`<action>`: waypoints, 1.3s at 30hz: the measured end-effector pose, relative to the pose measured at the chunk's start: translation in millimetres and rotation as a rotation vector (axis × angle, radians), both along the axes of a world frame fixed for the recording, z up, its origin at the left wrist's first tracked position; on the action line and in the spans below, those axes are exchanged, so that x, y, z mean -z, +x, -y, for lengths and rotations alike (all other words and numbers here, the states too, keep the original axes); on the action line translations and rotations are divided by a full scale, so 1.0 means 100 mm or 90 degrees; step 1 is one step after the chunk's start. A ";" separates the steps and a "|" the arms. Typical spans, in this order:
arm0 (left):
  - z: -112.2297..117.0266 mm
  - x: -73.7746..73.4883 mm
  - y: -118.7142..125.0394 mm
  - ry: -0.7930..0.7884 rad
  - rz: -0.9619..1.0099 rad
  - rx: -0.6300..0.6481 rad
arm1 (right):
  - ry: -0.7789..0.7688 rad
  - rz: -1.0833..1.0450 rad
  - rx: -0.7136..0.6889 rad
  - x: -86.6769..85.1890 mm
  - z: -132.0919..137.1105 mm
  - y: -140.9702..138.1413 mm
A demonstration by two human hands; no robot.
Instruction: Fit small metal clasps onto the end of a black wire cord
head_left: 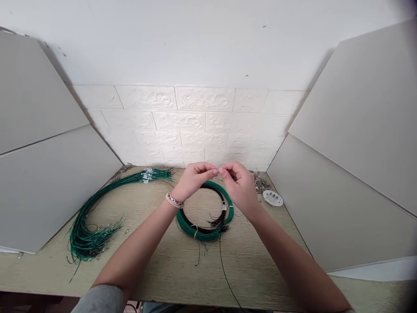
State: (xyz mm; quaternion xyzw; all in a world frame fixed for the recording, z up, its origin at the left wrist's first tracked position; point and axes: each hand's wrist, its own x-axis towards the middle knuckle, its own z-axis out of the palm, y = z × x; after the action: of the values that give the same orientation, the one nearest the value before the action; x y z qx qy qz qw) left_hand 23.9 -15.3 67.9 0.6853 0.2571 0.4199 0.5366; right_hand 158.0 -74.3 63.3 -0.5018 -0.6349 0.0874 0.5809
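Observation:
My left hand [199, 176] and my right hand [238, 181] meet above the far part of the table. Both are closed in a pinch, thumb against forefinger, with the fingertips almost touching. Whatever lies between them is too small to make out. Below and just in front of the hands is a coil of green cord [185, 227], bound with white ties. A black coil of cord [217, 189] lies inside it, partly covered by my right hand. From the coils' loose ends a single black cord [224, 271] runs toward the table's near edge.
On the left, a long bundle of green cords [86, 237] curves back to a cluster of white tags [147, 175]. Small metal parts [261, 182] are heaped at the back right, beside a white oval dish [273, 198]. Grey panels [352, 182] flank the table; a white brick-patterned wall [192, 121] closes the back.

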 end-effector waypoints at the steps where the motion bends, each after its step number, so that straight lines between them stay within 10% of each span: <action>1: -0.01 0.00 0.00 0.001 -0.008 -0.004 | -0.008 -0.009 -0.009 0.00 0.00 0.00; 22: -0.06 -0.02 -0.05 0.003 -0.057 0.036 | -0.148 -0.147 -0.088 0.03 -0.07 0.01; 39: -0.21 -0.12 -0.21 0.026 -0.044 -0.131 | -0.443 -0.422 -0.409 0.18 -0.22 0.04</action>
State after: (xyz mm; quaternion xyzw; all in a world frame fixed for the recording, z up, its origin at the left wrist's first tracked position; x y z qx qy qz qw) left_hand 2.7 5.4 80.4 0.6799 0.3362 0.4541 0.4674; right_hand 162.0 -51.8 45.1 -0.3913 -0.4734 0.6154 0.4940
